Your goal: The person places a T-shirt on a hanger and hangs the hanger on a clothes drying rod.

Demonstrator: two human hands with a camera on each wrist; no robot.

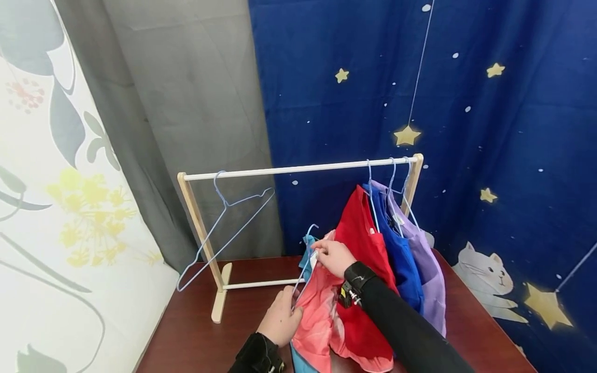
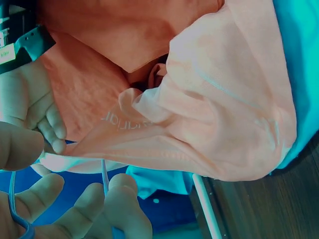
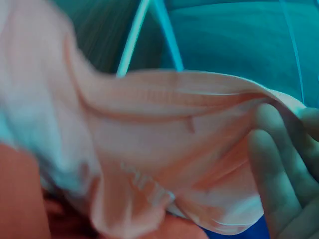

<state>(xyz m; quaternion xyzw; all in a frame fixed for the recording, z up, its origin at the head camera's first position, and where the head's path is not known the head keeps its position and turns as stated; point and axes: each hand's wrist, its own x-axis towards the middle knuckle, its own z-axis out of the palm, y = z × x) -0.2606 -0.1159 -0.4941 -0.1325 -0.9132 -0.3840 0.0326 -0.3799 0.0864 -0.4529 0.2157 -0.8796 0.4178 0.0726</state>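
Note:
A pink garment (image 1: 322,311) lies partly on a light-blue wire hanger (image 1: 310,231) in front of the rack. My left hand (image 1: 281,317) grips the hanger's lower wire at the garment's left edge. In the left wrist view the thin wire (image 2: 104,178) runs between my left hand's fingers (image 2: 75,209), under the pink garment (image 2: 219,114). My right hand (image 1: 332,256) pinches the garment's collar by its white label. The right wrist view shows the pink garment's cloth (image 3: 164,144) draped over my right hand's fingers (image 3: 281,167), with the hanger's wires (image 3: 149,30) behind.
A wooden rack with a white rod (image 1: 298,168) stands on the dark wood table (image 1: 196,331). An empty blue hanger (image 1: 224,217) hangs at its left end. Red (image 1: 361,233), blue (image 1: 398,254) and purple (image 1: 426,264) garments hang at its right end. Curtains close off the back.

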